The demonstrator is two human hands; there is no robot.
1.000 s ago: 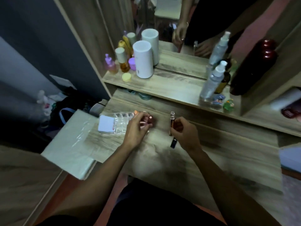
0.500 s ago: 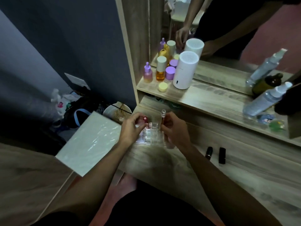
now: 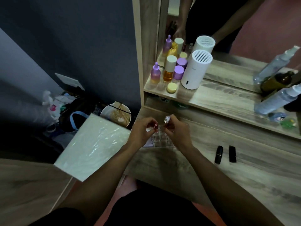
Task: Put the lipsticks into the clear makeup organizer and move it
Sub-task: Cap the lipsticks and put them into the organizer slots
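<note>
The clear makeup organizer (image 3: 160, 141), a gridded plastic tray, lies on the wooden vanity top under both hands. My left hand (image 3: 141, 133) pinches a small dark red lipstick (image 3: 155, 126) above its left side. My right hand (image 3: 177, 132) holds an upright lipstick tube with a clear silvery cap (image 3: 166, 121) over the organizer's back cells. Two black lipsticks (image 3: 218, 154) (image 3: 232, 153) lie side by side on the vanity top to the right, apart from both hands.
The shelf behind carries a white cylindrical device (image 3: 196, 69), purple and amber bottles (image 3: 169, 69), a yellow jar (image 3: 172, 87) and clear spray bottles (image 3: 276, 100). A mirror shows the person's reflection. A white wrapped box (image 3: 91, 147) juts out left; a bowl (image 3: 116, 115) sits beyond it.
The view swung left. Both hands carried their lipsticks from the vanity's middle to above the organizer, and have held nearly still there for the last half second.
</note>
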